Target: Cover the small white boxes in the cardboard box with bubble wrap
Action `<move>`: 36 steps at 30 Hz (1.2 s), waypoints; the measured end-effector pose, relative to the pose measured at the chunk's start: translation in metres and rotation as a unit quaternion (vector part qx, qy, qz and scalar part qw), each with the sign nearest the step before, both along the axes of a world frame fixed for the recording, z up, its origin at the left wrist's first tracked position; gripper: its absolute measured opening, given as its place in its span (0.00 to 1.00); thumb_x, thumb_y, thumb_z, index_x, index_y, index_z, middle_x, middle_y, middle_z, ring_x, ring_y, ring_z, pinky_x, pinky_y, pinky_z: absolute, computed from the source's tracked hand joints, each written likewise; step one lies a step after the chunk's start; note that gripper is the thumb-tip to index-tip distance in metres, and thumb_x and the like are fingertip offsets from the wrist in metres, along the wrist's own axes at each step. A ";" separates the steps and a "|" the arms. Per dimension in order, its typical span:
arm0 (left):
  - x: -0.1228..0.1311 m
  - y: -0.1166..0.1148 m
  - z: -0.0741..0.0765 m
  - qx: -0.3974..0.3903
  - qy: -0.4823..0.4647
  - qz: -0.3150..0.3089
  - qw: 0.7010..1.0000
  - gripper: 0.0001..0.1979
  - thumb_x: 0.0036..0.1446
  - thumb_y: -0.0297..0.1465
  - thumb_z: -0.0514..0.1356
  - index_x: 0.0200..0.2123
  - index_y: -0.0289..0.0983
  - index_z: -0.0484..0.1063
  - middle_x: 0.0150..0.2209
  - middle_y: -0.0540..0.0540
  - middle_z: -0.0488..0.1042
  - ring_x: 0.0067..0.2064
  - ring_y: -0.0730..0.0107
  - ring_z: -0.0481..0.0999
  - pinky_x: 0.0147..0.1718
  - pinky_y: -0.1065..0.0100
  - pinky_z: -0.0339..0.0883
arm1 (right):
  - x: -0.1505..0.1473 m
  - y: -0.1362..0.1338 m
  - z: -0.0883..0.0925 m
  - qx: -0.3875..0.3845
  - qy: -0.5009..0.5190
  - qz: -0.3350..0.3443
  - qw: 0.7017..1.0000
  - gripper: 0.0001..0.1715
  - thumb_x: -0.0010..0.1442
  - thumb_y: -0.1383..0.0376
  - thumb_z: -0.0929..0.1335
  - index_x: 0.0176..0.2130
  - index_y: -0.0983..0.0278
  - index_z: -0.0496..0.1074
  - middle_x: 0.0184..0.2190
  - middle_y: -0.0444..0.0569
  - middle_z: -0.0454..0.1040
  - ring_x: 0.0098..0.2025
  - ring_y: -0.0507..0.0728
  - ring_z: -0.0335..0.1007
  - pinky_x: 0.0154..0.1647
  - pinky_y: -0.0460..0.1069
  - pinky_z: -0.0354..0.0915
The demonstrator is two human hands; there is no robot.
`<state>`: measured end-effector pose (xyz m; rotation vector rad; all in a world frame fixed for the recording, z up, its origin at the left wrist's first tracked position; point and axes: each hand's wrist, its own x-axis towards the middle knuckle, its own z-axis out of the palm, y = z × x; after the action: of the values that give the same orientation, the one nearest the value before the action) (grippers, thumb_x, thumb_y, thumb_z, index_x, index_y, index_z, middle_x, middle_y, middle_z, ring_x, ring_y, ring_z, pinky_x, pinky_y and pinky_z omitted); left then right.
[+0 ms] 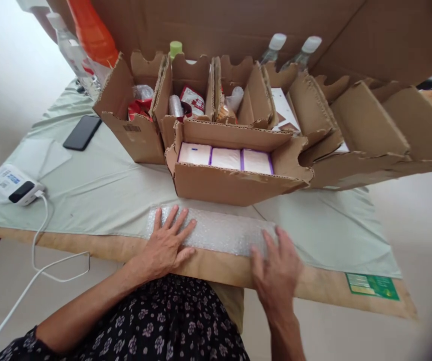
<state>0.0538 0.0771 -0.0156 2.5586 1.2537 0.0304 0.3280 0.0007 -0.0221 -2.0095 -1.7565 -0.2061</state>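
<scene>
A long strip of bubble wrap (221,230) lies flat along the table's front edge. My left hand (167,248) rests on its left end with the fingers spread. Over the right end is my right hand (279,265), its fingers apart and slightly blurred; I cannot tell how firmly it touches the wrap. Just behind the strip stands an open cardboard box (238,185). Inside it, three white packs (226,158) with purple edges sit side by side.
Behind stands a row of cardboard bins (135,140) holding small packets. Bottles, one of them orange (91,35), rise at the back. To the left lie a black phone (82,133) and a white device (16,185) with a cable (34,245). A green label (374,286) marks the front right edge.
</scene>
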 end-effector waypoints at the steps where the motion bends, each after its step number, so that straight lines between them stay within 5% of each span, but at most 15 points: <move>1: 0.001 0.000 -0.001 0.005 0.000 0.002 1.000 0.33 0.68 0.47 0.57 0.72 0.43 0.59 0.76 0.36 0.52 0.77 0.34 0.45 0.69 0.26 0.32 | -0.019 0.009 0.003 0.001 0.015 0.047 0.999 0.26 0.71 0.59 0.63 0.65 0.61 0.68 0.68 0.62 0.66 0.69 0.70 0.62 0.64 0.66 0.61; 4: 0.001 -0.001 -0.004 0.025 -0.003 0.013 1.000 0.32 0.69 0.46 0.57 0.72 0.43 0.59 0.76 0.37 0.52 0.77 0.35 0.45 0.70 0.27 0.31 | -0.061 0.032 0.004 -0.077 0.024 0.203 0.976 0.26 0.71 0.60 0.64 0.65 0.58 0.68 0.68 0.56 0.67 0.70 0.66 0.60 0.68 0.64 0.57; 6: -0.001 -0.002 -0.006 0.030 -0.010 0.014 0.999 0.32 0.69 0.45 0.57 0.72 0.44 0.59 0.76 0.37 0.52 0.77 0.36 0.46 0.70 0.28 0.30 | -0.056 0.031 -0.002 -0.111 0.015 0.226 0.967 0.24 0.72 0.60 0.63 0.64 0.57 0.71 0.67 0.54 0.69 0.70 0.65 0.61 0.69 0.63 0.55; 10: -0.001 -0.003 -0.003 0.016 -0.026 0.012 0.999 0.31 0.68 0.45 0.58 0.71 0.43 0.61 0.75 0.35 0.53 0.76 0.35 0.47 0.69 0.27 0.32 | 0.014 0.001 -0.013 -0.057 0.020 0.038 0.997 0.22 0.73 0.58 0.60 0.56 0.61 0.76 0.60 0.57 0.76 0.65 0.67 0.66 0.62 0.64 0.60; 14: 0.016 -0.010 0.010 0.016 -0.063 -0.025 0.998 0.31 0.69 0.44 0.58 0.71 0.43 0.60 0.76 0.36 0.50 0.78 0.39 0.42 0.71 0.30 0.31 | 0.057 -0.007 -0.016 -0.034 0.017 -0.112 0.993 0.30 0.70 0.48 0.61 0.53 0.66 0.76 0.60 0.64 0.74 0.62 0.71 0.67 0.60 0.67 0.61; 20: 0.056 -0.020 0.015 -0.054 -0.062 -0.124 0.989 0.30 0.70 0.43 0.56 0.70 0.37 0.60 0.75 0.34 0.53 0.77 0.39 0.46 0.72 0.31 0.35 | 0.041 0.015 -0.011 -0.006 0.149 -0.090 0.985 0.22 0.64 0.48 0.64 0.35 0.63 0.72 0.54 0.65 0.77 0.56 0.69 0.72 0.57 0.66 0.65; 24: 0.058 -0.019 0.019 -0.093 -0.128 -0.107 0.982 0.27 0.68 0.40 0.58 0.67 0.39 0.65 0.74 0.35 0.55 0.77 0.42 0.47 0.72 0.33 0.35 | 0.034 -0.002 0.028 0.029 0.331 -0.076 0.940 0.18 0.59 0.49 0.71 0.34 0.62 0.72 0.37 0.53 0.81 0.38 0.60 0.77 0.42 0.56 0.73; 28: 0.034 -0.019 0.033 -0.185 -0.329 0.011 0.926 0.26 0.65 0.42 0.61 0.64 0.40 0.69 0.67 0.35 0.69 0.69 0.46 0.66 0.68 0.39 0.58 | -0.008 -0.002 0.073 -0.014 0.489 0.001 0.872 0.17 0.59 0.52 0.75 0.35 0.62 0.73 0.27 0.45 0.79 0.27 0.53 0.74 0.27 0.47 0.70; 30: 0.016 -0.016 0.037 -0.265 -0.432 0.092 0.857 0.30 0.65 0.46 0.59 0.65 0.39 0.67 0.60 0.35 0.74 0.58 0.50 0.76 0.56 0.47 0.73 | -0.042 0.013 0.082 -0.051 0.515 0.065 0.853 0.17 0.61 0.51 0.74 0.38 0.62 0.74 0.31 0.46 0.81 0.29 0.53 0.77 0.29 0.46 0.72; 33: -0.007 -0.005 0.034 -0.331 -0.502 0.198 0.774 0.37 0.62 0.49 0.58 0.68 0.35 0.61 0.52 0.36 0.76 0.47 0.55 0.79 0.38 0.59 0.78 | -0.086 0.037 0.077 -0.159 0.524 0.182 0.817 0.23 0.65 0.47 0.70 0.48 0.62 0.76 0.42 0.52 0.84 0.38 0.56 0.81 0.38 0.49 0.76; 36: -0.020 0.008 0.024 -0.258 -0.455 0.278 0.806 0.34 0.60 0.42 0.60 0.66 0.32 0.64 0.43 0.42 0.77 0.41 0.61 0.77 0.36 0.63 0.74 | -0.099 0.047 0.066 -0.193 0.526 0.199 0.804 0.28 0.69 0.46 0.65 0.54 0.63 0.75 0.47 0.55 0.83 0.40 0.57 0.82 0.41 0.52 0.76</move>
<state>0.0342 0.0850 0.0087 1.3119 1.2682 0.8090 0.2293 0.0472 0.0441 -1.3807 -1.4000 1.2509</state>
